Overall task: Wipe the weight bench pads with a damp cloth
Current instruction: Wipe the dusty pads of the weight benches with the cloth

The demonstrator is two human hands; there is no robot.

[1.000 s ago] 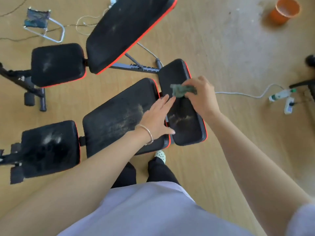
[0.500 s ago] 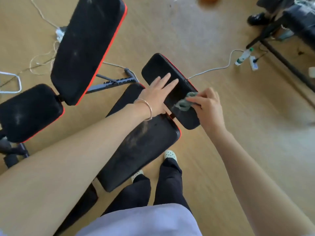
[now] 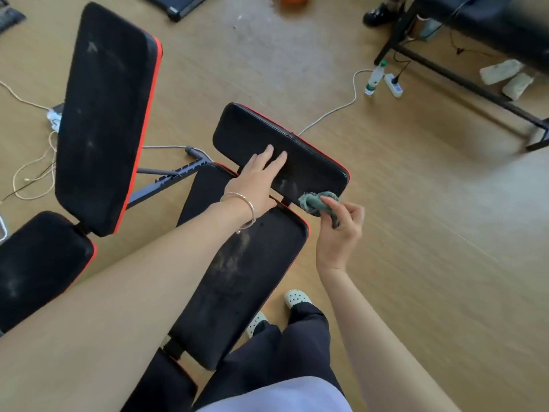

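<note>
Wood-grain floor [image 3: 416, 233]; left hand [image 3: 255, 179] flat on smooth pad [image 3: 297, 156], right hand [image 3: 341, 230] pinching seemingly frayed cloth [image 3: 315, 202].

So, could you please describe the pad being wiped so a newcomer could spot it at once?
Start at the long tilted backrest on the left. Right of it, the small narrow pad has the left hand flat on it, and the right hand holds a grey-green cloth at its near corner.

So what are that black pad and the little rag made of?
The pad looks like smooth vinyl or faux leather: it has a faint sheen and dust streaks. The rag in the right hand seems to be woven cotton, grey-green, with frayed edges.
</note>
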